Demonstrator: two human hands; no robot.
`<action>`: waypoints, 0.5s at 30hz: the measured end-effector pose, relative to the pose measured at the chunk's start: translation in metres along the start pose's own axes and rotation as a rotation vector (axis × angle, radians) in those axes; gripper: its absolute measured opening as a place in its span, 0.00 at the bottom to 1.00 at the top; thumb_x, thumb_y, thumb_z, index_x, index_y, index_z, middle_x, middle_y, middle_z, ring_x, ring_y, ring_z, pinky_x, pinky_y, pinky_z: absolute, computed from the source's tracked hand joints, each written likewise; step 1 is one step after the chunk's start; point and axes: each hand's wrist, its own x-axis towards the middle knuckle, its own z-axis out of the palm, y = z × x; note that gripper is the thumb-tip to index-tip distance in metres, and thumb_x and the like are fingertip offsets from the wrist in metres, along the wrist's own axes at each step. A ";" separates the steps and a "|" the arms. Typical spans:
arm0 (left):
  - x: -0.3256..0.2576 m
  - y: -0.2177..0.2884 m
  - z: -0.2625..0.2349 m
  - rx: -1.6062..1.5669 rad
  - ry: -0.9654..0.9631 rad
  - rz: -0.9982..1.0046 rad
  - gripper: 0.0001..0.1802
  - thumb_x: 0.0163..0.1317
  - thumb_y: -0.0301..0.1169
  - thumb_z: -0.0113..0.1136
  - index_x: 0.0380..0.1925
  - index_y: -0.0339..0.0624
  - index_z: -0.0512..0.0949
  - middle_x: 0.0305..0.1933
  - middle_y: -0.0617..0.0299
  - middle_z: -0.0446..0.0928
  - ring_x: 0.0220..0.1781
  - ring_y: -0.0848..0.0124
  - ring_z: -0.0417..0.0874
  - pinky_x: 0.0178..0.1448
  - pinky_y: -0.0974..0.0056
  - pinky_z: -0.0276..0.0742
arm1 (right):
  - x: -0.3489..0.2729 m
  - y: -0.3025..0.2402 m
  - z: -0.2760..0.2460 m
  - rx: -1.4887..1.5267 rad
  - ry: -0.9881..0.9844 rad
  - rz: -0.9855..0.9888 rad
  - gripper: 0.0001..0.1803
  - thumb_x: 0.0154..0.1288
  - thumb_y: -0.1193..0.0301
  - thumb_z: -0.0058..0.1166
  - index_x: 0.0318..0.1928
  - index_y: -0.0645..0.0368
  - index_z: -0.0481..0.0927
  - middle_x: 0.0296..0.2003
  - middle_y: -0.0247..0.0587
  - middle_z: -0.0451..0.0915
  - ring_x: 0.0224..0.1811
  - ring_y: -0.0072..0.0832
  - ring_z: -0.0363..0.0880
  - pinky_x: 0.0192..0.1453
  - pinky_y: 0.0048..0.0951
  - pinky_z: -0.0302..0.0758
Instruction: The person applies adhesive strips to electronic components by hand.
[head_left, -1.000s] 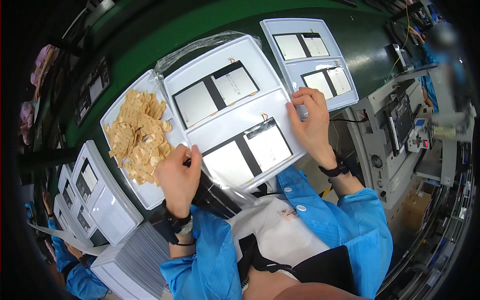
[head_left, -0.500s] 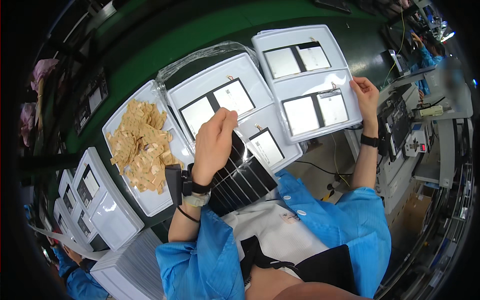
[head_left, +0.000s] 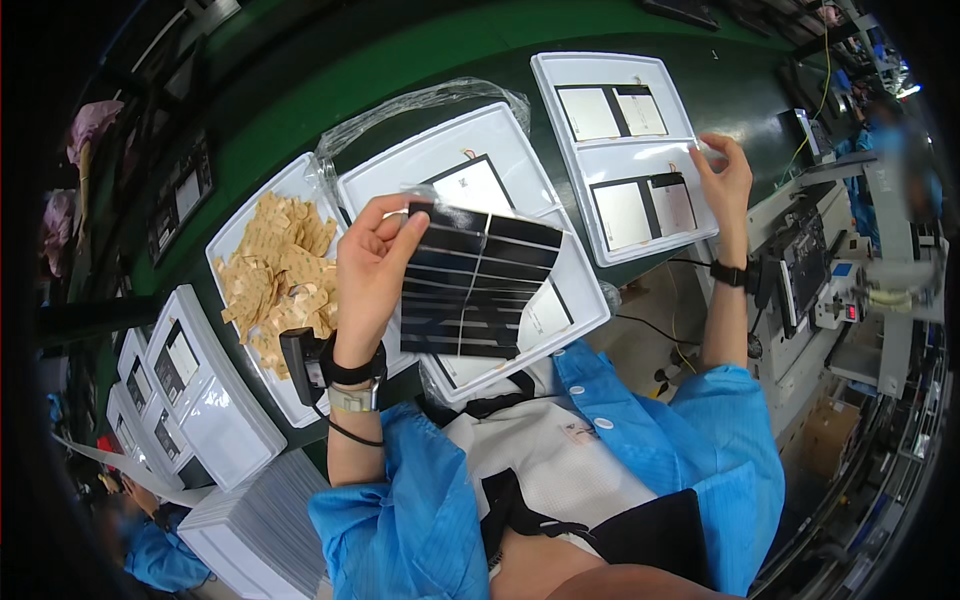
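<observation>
One sheet of black strips [head_left: 440, 275] is nearest in my feed, pinched at its upper left corner by the left hand [head_left: 372, 255]. Half a second ago it hung lower, toward the shirt; now it is raised above the middle tray [head_left: 500, 145] by the tabletop's [head_left: 380, 75] near edge, which I judge leaves its strips exposed for handling. It looks glossy, divided by pale lines, slightly bowed. The right hand [head_left: 727, 185] has thumb and fingers loosely parted at the outer edge of the right tray [head_left: 640, 155]; whether they touch, I can't tell. That tray overlapped the middle one and now lies just beside it, so I'd call it set aside. Leftward sit tan paper pieces [head_left: 275, 250]; clear film [head_left: 430, 100] lies toward the tabletop's far edge.
</observation>
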 end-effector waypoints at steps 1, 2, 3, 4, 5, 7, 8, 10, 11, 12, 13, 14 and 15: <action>0.002 -0.001 0.001 -0.011 0.051 0.023 0.04 0.74 0.23 0.62 0.45 0.35 0.80 0.41 0.67 0.84 0.41 0.86 0.79 0.45 0.79 0.71 | -0.002 -0.034 0.002 0.302 -0.126 0.050 0.16 0.66 0.67 0.70 0.52 0.59 0.86 0.48 0.38 0.88 0.48 0.26 0.85 0.53 0.29 0.80; 0.001 -0.004 0.000 -0.023 0.104 0.043 0.05 0.73 0.24 0.63 0.44 0.34 0.80 0.37 0.68 0.85 0.37 0.87 0.79 0.41 0.80 0.70 | -0.009 -0.072 0.005 0.604 -0.254 0.102 0.18 0.66 0.66 0.70 0.54 0.59 0.85 0.50 0.37 0.87 0.51 0.27 0.84 0.56 0.30 0.80; 0.002 -0.005 0.006 0.004 0.181 0.076 0.05 0.73 0.25 0.65 0.41 0.34 0.79 0.32 0.71 0.83 0.33 0.89 0.76 0.36 0.81 0.66 | -0.015 -0.115 0.005 0.774 -0.426 0.017 0.21 0.68 0.67 0.68 0.57 0.61 0.82 0.53 0.39 0.85 0.54 0.29 0.84 0.58 0.32 0.80; 0.001 -0.007 0.006 0.012 0.181 0.072 0.05 0.73 0.25 0.65 0.41 0.34 0.79 0.32 0.71 0.83 0.33 0.89 0.76 0.36 0.81 0.66 | -0.024 -0.154 0.006 0.945 -0.599 -0.074 0.23 0.69 0.68 0.67 0.61 0.64 0.79 0.56 0.41 0.84 0.56 0.31 0.83 0.61 0.33 0.79; -0.002 -0.008 0.007 0.047 0.229 0.105 0.05 0.73 0.25 0.66 0.39 0.35 0.79 0.32 0.72 0.82 0.32 0.90 0.74 0.35 0.81 0.64 | -0.038 -0.186 0.010 1.009 -0.654 -0.072 0.22 0.69 0.71 0.67 0.60 0.64 0.79 0.57 0.41 0.83 0.56 0.28 0.82 0.60 0.31 0.80; -0.003 -0.009 0.018 0.012 0.362 0.204 0.09 0.73 0.26 0.66 0.33 0.38 0.78 0.28 0.76 0.77 0.28 0.91 0.68 0.32 0.81 0.57 | -0.049 -0.213 0.020 1.072 -0.709 -0.070 0.22 0.68 0.73 0.67 0.60 0.64 0.79 0.58 0.41 0.82 0.56 0.25 0.81 0.58 0.29 0.80; -0.005 -0.010 0.015 0.016 0.364 0.203 0.09 0.73 0.26 0.66 0.33 0.38 0.78 0.28 0.76 0.77 0.28 0.91 0.68 0.32 0.81 0.57 | -0.052 -0.216 0.027 1.098 -0.737 0.007 0.22 0.66 0.76 0.68 0.59 0.64 0.80 0.55 0.42 0.84 0.54 0.22 0.82 0.57 0.26 0.80; -0.013 -0.018 0.008 0.026 0.377 0.307 0.11 0.73 0.27 0.66 0.31 0.39 0.76 0.25 0.76 0.74 0.27 0.91 0.65 0.31 0.80 0.54 | -0.055 -0.223 0.034 1.129 -0.776 0.082 0.22 0.64 0.80 0.69 0.58 0.64 0.80 0.52 0.42 0.85 0.52 0.20 0.82 0.56 0.24 0.80; -0.017 -0.024 0.001 0.074 0.406 0.300 0.11 0.73 0.28 0.66 0.31 0.39 0.76 0.24 0.77 0.71 0.26 0.89 0.63 0.31 0.78 0.53 | -0.058 -0.228 0.036 1.041 -0.666 0.023 0.21 0.62 0.78 0.71 0.56 0.63 0.82 0.48 0.39 0.87 0.47 0.18 0.82 0.52 0.23 0.80; -0.020 -0.029 -0.006 0.079 0.416 0.300 0.11 0.73 0.28 0.66 0.31 0.39 0.76 0.24 0.77 0.71 0.26 0.89 0.63 0.31 0.78 0.53 | -0.060 -0.231 0.037 0.952 -0.555 -0.033 0.21 0.60 0.76 0.74 0.53 0.61 0.83 0.43 0.36 0.88 0.42 0.17 0.83 0.49 0.22 0.80; -0.024 -0.033 -0.012 0.168 0.459 0.291 0.11 0.73 0.29 0.67 0.32 0.38 0.76 0.25 0.76 0.73 0.27 0.88 0.65 0.32 0.77 0.56 | -0.063 -0.234 0.035 0.878 -0.514 -0.083 0.21 0.59 0.76 0.75 0.53 0.60 0.84 0.33 0.33 0.88 0.33 0.16 0.81 0.41 0.21 0.78; -0.028 -0.034 -0.017 0.257 0.499 0.282 0.11 0.72 0.30 0.68 0.34 0.38 0.77 0.26 0.75 0.74 0.27 0.87 0.68 0.32 0.77 0.60 | -0.062 -0.236 0.035 0.883 -0.521 -0.083 0.21 0.59 0.76 0.75 0.53 0.60 0.84 0.33 0.33 0.88 0.33 0.16 0.81 0.41 0.21 0.78; -0.030 -0.032 -0.023 0.261 0.506 0.279 0.11 0.72 0.30 0.68 0.34 0.38 0.77 0.26 0.75 0.74 0.27 0.87 0.68 0.32 0.77 0.60 | -0.061 -0.237 0.035 0.890 -0.497 -0.133 0.22 0.58 0.76 0.75 0.53 0.59 0.84 0.30 0.32 0.88 0.31 0.15 0.80 0.39 0.21 0.77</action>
